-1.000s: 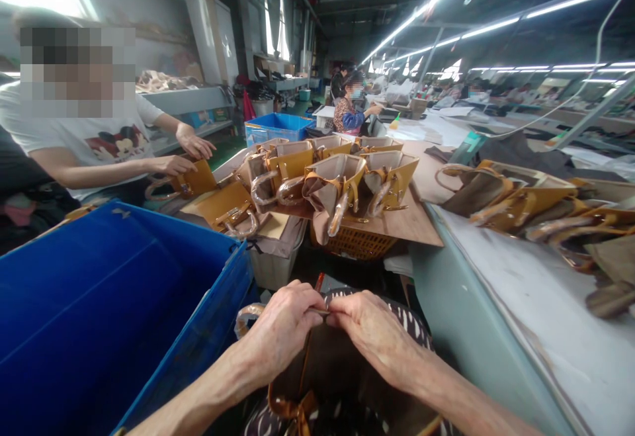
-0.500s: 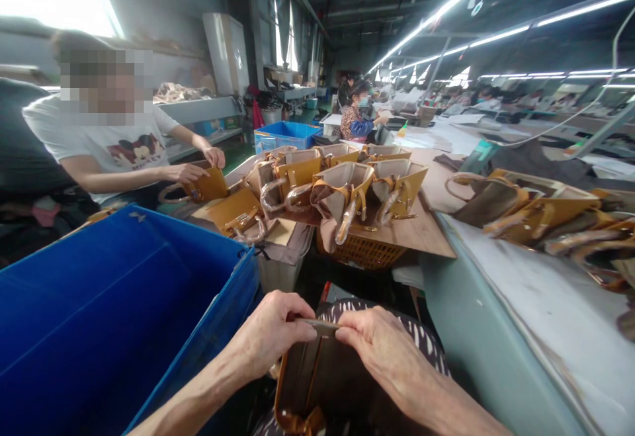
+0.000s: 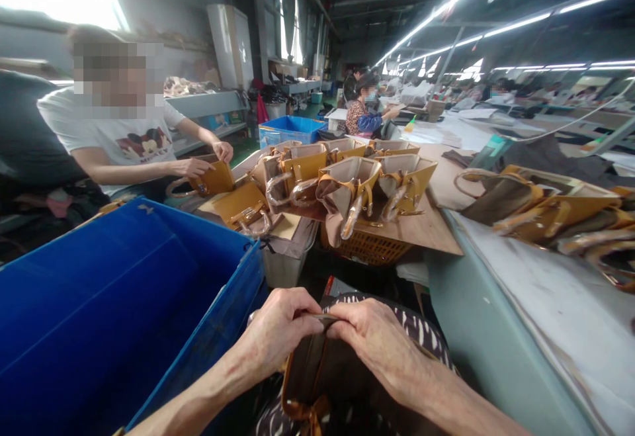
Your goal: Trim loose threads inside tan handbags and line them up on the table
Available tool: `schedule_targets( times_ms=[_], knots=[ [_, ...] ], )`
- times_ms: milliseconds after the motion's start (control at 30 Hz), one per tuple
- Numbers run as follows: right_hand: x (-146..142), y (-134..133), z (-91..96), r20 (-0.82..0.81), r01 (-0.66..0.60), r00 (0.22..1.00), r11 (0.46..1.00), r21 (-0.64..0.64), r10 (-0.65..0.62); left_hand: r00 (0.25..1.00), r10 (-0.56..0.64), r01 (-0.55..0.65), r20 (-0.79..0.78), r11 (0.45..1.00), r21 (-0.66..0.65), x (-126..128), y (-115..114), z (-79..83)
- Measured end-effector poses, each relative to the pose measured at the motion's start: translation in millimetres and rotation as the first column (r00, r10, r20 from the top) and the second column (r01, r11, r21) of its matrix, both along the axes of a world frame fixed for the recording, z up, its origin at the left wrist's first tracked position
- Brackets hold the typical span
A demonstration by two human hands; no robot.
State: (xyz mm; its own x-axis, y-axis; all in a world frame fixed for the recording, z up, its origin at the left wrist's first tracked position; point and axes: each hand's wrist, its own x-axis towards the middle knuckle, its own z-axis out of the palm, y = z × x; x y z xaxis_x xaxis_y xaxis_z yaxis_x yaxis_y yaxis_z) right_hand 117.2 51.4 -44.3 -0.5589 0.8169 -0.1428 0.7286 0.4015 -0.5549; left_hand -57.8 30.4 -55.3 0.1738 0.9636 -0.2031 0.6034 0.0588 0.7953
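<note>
On my lap rests a dark brown handbag (image 3: 342,376) with tan trim, its lower part cut off by the picture's edge. My left hand (image 3: 282,320) pinches the bag's top edge between thumb and fingers. Close beside it, my right hand (image 3: 370,330) pinches the same edge, the two thumbs nearly meeting. A tan strap or bow shows at the bag's near end. Patterned black and white cloth covers my legs under the bag.
A deep blue bin (image 3: 198,317) stands at my left. Several tan handbags with wrapped handles crowd a wooden board (image 3: 436,234) ahead. More bags lie on the table (image 3: 516,290) at right. Across the bin, a co-worker (image 3: 143,151) handles a tan bag.
My hands have drawn closer together along the bag's edge, the right one shifting left. The view has swung slightly left, so the surroundings sit further right.
</note>
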Motion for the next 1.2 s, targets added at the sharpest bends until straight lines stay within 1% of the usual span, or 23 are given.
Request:
schedule_targets(
  times_ms=[133, 267, 367, 433, 500, 567, 667, 767, 833, 933, 1000, 1033, 1100, 1200],
  knots=[
    [-2.9, 1.7, -4.2, -0.011, 0.005, 1.0, 1.0, 0.019, -0.005, 1.0, 0.019, -0.019, 0.006, 1.0, -0.017, -1.5, 0.1, -3.6],
    [-3.8, 2.0, -7.3, 0.004, 0.008, 1.0, 0.997, 0.072, -0.008, 0.999, 0.03, -0.029, 0.033, 0.999, -0.045, -3.6, 1.5, -8.5],
    [-4.1, 2.0, -9.1, 0.026, 0.022, 0.999, 0.997, 0.072, -0.024, 0.998, 0.025, -0.022, 0.062, 0.999, -0.048, -4.4, 1.7, -10.3],
    [-4.5, 2.0, -9.9, 0.01, 0.004, 1.0, 0.997, 0.074, -0.005, 0.996, 0.041, -0.037, 0.079, 0.998, -0.041, -4.2, 0.9, -10.9],
    [-5.0, 1.6, -9.5, -0.021, -0.029, 0.999, 0.997, 0.065, 0.031, 0.993, 0.067, -0.064, 0.098, 0.997, -0.032, -3.5, -0.4, -11.4],
    [-5.6, 1.0, -7.5, -0.051, -0.043, 0.998, 0.999, 0.028, 0.044, 0.988, 0.083, -0.078, 0.132, 0.996, -0.04, -2.7, -1.7, -12.1],
    [-6.3, -0.1, -2.0, -0.078, -0.011, 0.997, 1.0, -0.02, 0.01, 0.967, 0.098, -0.076, 0.235, 0.992, -0.102, -2.9, -3.1, -12.7],
    [-6.1, -1.2, 2.5, -0.095, -0.03, 0.995, 0.998, -0.051, 0.025, 0.94, 0.102, -0.045, 0.325, 0.983, -0.176, -5.1, -5.3, -10.5],
    [-5.3, -2.2, 2.5, -0.098, -0.05, 0.994, 0.996, -0.07, 0.043, 0.947, 0.1, -0.041, 0.305, 0.981, -0.191, -7.0, -8.0, -6.6],
    [-4.7, -4.9, -0.7, -0.119, -0.033, 0.993, 0.997, -0.071, 0.025, 0.966, 0.081, -0.049, 0.247, 0.99, -0.132, -8.2, -13.1, 0.9],
    [-5.3, -7.1, -1.9, -0.137, -0.017, 0.991, 0.997, -0.074, 0.007, 0.966, 0.068, -0.039, 0.248, 0.992, -0.121, -7.6, -15.6, 4.1],
    [-5.9, -8.2, -1.6, -0.141, -0.009, 0.99, 0.997, -0.081, -0.003, 0.963, 0.074, -0.037, 0.26, 0.989, -0.143, -7.1, -16.2, 4.6],
    [-7.6, -10.1, 1.3, -0.135, 0.009, 0.99, 0.994, -0.111, -0.024, 0.95, 0.104, -0.037, 0.293, 0.973, -0.226, -5.9, -15.8, 3.2],
    [-10.1, -12.4, 8.3, -0.109, 0.037, 0.992, 0.984, -0.173, -0.057, 0.924, 0.13, -0.005, 0.361, 0.945, -0.327, -5.3, -12.6, -2.5]
  ],
)
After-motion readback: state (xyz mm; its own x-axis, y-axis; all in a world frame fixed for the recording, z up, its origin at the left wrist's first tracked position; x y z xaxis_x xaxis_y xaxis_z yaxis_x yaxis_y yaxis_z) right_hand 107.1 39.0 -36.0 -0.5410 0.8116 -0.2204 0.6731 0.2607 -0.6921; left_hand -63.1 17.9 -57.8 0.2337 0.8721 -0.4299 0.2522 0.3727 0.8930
